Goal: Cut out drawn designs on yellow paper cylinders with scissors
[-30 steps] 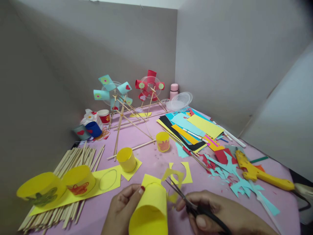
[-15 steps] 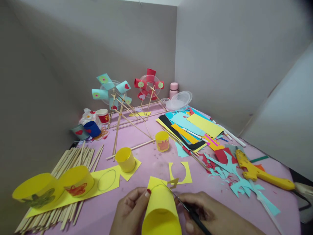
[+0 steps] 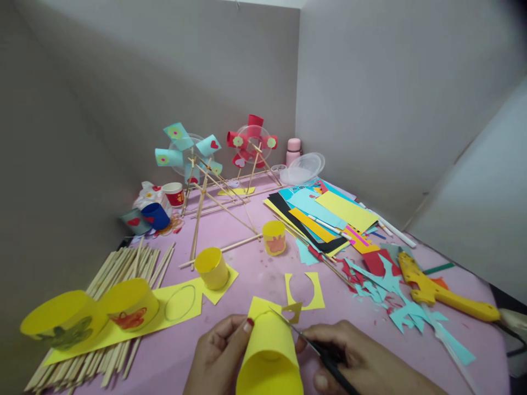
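Observation:
A yellow paper cup (image 3: 272,340) lies tilted, its opening facing me, with a flat piece of yellow paper (image 3: 260,305) at its far end. My left hand (image 3: 224,351) grips the cup along its left side, thumb on top. In my right hand (image 3: 346,354) are black-handled scissors (image 3: 317,348), their blades at the paper's edge by the cup's far end. A partly cut strip of yellow paper (image 3: 293,311) curls up beside the blades. Just beyond lies a yellow offcut (image 3: 317,291) with a rounded gap.
Yellow paper cups (image 3: 212,267) with drawings stand at left and centre, some on a yellow strip (image 3: 181,302). Wooden sticks (image 3: 119,274) lie left. Stick-framed paper wheels (image 3: 193,153) stand behind. Coloured paper (image 3: 346,211), blue scraps (image 3: 407,312) and a yellow glue gun (image 3: 444,293) are right.
The scissors' tips have moved slightly left along the paper at the cup's far end. The cut strip hangs a little differently. My left hand keeps its hold.

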The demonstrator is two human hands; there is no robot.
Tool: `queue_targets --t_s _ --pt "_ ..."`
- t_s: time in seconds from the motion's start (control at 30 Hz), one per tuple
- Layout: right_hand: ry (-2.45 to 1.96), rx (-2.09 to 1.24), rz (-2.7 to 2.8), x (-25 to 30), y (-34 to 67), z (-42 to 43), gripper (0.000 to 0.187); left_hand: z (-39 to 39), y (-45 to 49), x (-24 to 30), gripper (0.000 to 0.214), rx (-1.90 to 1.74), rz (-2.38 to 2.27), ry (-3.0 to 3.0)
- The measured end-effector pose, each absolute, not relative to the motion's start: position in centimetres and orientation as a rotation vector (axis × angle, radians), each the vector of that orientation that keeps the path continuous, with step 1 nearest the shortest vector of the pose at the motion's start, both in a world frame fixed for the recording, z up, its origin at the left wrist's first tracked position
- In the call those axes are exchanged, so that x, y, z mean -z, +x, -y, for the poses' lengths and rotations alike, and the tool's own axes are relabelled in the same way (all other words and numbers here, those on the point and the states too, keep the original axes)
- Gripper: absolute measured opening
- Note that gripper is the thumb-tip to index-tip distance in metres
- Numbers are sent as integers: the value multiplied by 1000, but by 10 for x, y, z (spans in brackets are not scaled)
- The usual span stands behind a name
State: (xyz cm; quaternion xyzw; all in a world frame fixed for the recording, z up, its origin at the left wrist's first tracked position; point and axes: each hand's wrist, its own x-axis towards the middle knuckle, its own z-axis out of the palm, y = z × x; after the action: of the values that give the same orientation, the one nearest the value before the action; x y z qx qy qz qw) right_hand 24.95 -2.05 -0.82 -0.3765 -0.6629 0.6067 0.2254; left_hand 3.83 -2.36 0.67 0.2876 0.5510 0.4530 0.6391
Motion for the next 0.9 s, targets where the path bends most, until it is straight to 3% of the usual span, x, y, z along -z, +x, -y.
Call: queue_targets --t_s 0.37,0.6,0.9 --pt "-1110 -1659 1759 10 250 25 40 23 33 -3 23 -1021 -1255 620" --pt "-965 -1775 1793 7 249 25 21 19 31 -6 29 -1024 -1236 646" --pt "-1087 -1776 1775 3 251 26 29 21 25 -3 24 -950 -1230 703"
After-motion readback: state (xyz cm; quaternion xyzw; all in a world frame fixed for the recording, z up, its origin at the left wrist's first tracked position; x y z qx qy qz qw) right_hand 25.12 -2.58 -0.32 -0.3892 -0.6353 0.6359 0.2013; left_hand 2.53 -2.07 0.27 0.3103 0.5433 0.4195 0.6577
